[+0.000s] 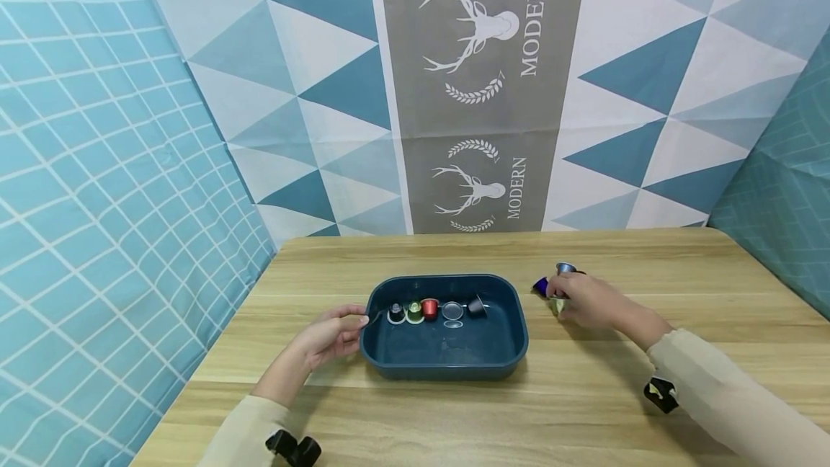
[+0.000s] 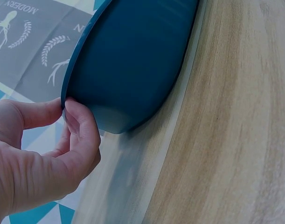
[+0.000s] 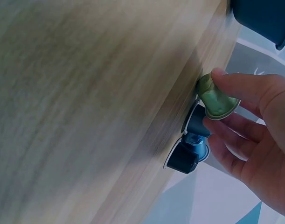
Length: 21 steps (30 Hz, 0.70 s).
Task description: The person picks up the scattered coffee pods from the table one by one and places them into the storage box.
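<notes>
In the head view my left hand (image 1: 333, 337) holds the left end of a dark blue tray (image 1: 444, 372). The left wrist view has its thumb and fingers pinching the tray's rim (image 2: 70, 70). My right hand (image 1: 593, 303) is to the right of the tray. Between its thumb and fingers is a crumpled light green coffee capsule (image 3: 218, 99), close to the tabletop. Beside those fingers are a bright blue capsule (image 3: 197, 145) and two dark capsules, one (image 3: 181, 157) at the lower end and another (image 3: 195, 120) nearer the green one.
Inside the tray, in a row, are a black capsule (image 1: 396, 313), a green capsule (image 1: 415, 310), a red capsule (image 1: 429, 308), a round grey-rimmed piece (image 1: 452, 310) and a tipped dark capsule (image 1: 476, 306). The wooden table (image 1: 428, 424) meets a patterned cloth backdrop (image 1: 480, 114) behind.
</notes>
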### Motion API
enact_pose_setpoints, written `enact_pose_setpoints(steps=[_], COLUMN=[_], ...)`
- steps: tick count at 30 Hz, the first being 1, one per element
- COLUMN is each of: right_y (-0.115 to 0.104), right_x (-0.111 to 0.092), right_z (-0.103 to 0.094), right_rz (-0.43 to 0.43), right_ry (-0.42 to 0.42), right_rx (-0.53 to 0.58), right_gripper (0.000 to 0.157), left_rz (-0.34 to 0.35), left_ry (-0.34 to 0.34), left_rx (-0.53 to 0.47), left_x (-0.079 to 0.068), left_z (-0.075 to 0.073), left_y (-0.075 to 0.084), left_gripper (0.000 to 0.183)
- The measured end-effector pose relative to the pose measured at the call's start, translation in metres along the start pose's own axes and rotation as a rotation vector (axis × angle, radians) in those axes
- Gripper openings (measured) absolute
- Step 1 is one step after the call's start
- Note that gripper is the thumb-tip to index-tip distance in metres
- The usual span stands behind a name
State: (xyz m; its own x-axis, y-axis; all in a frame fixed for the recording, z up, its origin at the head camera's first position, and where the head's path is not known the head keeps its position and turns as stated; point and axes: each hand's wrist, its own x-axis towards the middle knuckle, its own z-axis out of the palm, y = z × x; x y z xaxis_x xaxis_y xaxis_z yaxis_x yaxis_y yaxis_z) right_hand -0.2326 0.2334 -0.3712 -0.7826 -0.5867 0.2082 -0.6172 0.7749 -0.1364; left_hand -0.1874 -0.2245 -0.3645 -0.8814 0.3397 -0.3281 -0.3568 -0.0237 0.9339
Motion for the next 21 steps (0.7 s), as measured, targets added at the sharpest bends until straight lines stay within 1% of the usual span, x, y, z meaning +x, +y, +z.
enact_pose_setpoints(steps=[5,11,17,21], right_y=[-0.0008,-0.0014,-0.0018,-0.0025], right_x=[-0.0002,-0.0006,-0.0004,-0.0003], right_z=[0.0004,0.0004,0.0014,0.0017], right_rz=[-0.038,-0.057,-0.041,-0.035], right_ry=[0.009,0.014,0.030,0.027], right_rx=[-0.007,-0.015,0.009,0.015], right_gripper=[0.032,0.030,0.021,0.019], left_rz=[-0.002,-0.002,0.000,0.002], left_ry=[0.002,0.010,0.012,0.012], left_rx=[-0.001,0.010,0.017,0.019], left_x=[0.0004,0.0007,0.0002,-0.0001], left_z=[0.0004,0.0001,0.0004,0.0007], left_y=[0.0000,-0.0006,-0.0002,-0.0002], left_gripper=[0.041,0.043,0.043,0.043])
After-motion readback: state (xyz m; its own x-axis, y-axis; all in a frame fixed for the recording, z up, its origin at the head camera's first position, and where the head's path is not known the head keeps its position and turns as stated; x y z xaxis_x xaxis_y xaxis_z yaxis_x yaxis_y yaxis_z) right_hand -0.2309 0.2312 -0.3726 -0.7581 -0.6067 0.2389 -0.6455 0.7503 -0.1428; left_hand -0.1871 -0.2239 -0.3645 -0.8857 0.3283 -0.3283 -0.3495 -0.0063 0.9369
